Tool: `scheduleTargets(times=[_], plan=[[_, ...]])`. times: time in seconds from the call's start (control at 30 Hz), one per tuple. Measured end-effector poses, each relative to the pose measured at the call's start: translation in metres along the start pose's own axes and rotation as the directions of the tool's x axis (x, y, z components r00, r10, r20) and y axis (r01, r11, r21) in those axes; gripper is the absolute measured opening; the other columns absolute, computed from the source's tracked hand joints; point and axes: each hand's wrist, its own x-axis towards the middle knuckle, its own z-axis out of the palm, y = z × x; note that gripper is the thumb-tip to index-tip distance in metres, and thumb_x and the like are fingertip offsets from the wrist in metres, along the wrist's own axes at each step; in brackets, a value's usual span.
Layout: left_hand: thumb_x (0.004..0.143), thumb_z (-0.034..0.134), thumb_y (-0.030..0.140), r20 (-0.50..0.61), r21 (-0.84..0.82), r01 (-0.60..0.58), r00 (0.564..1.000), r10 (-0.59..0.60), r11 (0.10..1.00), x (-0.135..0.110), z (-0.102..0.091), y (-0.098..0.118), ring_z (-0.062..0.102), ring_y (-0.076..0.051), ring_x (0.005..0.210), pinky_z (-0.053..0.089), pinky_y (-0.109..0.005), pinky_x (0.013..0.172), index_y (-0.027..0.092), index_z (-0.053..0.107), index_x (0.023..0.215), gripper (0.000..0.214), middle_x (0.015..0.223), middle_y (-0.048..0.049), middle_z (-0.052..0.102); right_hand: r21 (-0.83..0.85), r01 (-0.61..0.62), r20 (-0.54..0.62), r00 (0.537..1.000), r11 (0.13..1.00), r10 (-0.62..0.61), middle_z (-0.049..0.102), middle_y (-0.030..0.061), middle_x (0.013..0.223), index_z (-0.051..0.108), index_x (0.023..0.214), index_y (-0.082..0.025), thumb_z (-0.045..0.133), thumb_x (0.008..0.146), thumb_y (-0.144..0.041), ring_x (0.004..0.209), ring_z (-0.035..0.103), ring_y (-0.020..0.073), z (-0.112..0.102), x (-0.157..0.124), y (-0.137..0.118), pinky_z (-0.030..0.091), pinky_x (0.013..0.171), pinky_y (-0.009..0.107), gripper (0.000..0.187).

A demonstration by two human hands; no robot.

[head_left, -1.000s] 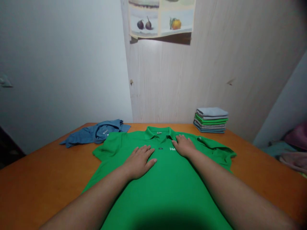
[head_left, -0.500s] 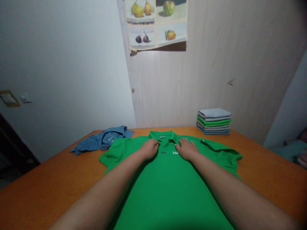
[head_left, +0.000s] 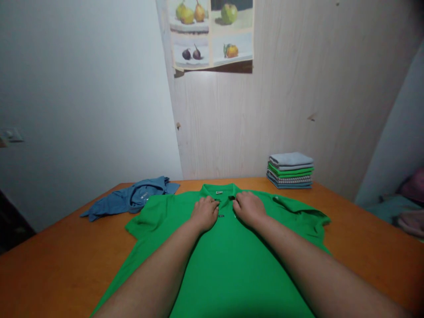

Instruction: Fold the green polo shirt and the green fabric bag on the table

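Observation:
A green polo shirt [head_left: 228, 260] lies front side up and spread out, its collar at the far end and its sleeves out to both sides. On the left collar point, my left hand [head_left: 205, 214] has its fingers bent and closed on the fabric. My right hand [head_left: 250, 210] is closed at the other collar point, fingertips curled beside the button opening. It covers most of the white chest print. Both forearms reach across the shirt body.
A crumpled blue shirt [head_left: 132, 198] lies at the far left of the orange table [head_left: 53, 265], next to the green sleeve. At the back right stands a stack of folded clothes [head_left: 290, 171]. A wall with a fruit poster [head_left: 212, 33] closes off the far side.
My right hand has slid left toward the button opening, and its spread fingers have curled in at the collar. My left hand stays by its collar point. The view has turned slightly right.

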Motion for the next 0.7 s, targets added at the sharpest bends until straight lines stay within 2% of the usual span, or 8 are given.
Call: scheduleTargets(times=[0.1, 0.2, 0.4, 0.7], plan=[[0.100, 0.035, 0.037, 0.000, 0.008, -0.009, 1.000, 0.009, 1.000, 0.001, 0.002, 0.000, 0.053, -0.029, 0.114, 0.045, -0.043, 0.093, 0.027, 0.063, 0.132, 0.043, 0.128, -0.0098, 0.060, 0.065, 0.137, 0.044, 0.989, 0.988, -0.140, 0.070, 0.0130, 0.113, 0.070, 0.116, -0.019, 0.040, 0.099, -0.032, 0.109, 0.059, 0.0281, 0.002, -0.002, -0.008, 0.042, 0.092, 0.036, 0.037], [0.100, 0.035, 0.037, 0.000, 0.004, -0.002, 1.000, 0.002, 1.000, 0.002, 0.003, 0.000, 0.053, -0.029, 0.115, 0.045, -0.044, 0.093, 0.028, 0.063, 0.132, 0.043, 0.129, -0.0101, 0.060, 0.125, 0.208, 0.068, 0.974, 0.970, -0.218, 0.068, 0.0105, 0.126, 0.064, 0.132, -0.019, 0.040, 0.098, -0.026, 0.115, 0.058, 0.0261, 0.008, -0.003, -0.010, 0.040, 0.098, 0.035, 0.041], [0.100, 0.036, 0.037, 0.011, -0.014, 0.005, 1.000, -0.005, 1.000, 0.002, 0.003, 0.001, 0.053, -0.030, 0.115, 0.044, -0.046, 0.095, 0.028, 0.064, 0.130, 0.042, 0.129, -0.0111, 0.059, 0.183, 0.264, 0.090, 0.955, 0.947, -0.283, 0.058, 0.0061, 0.145, 0.059, 0.139, -0.023, 0.039, 0.099, -0.024, 0.131, 0.051, 0.0242, 0.017, -0.004, -0.008, 0.037, 0.107, 0.037, 0.045], [0.100, 0.035, 0.037, 0.009, -0.009, 0.009, 1.000, -0.009, 1.000, 0.000, 0.002, 0.002, 0.053, -0.030, 0.115, 0.045, -0.046, 0.095, 0.030, 0.064, 0.128, 0.041, 0.127, -0.0100, 0.060, 0.144, 0.281, 0.118, 0.947, 0.949, -0.299, 0.047, 0.0087, 0.156, 0.053, 0.146, -0.023, 0.034, 0.103, -0.041, 0.138, 0.043, 0.0288, 0.014, -0.008, -0.011, 0.036, 0.109, 0.047, 0.050]])
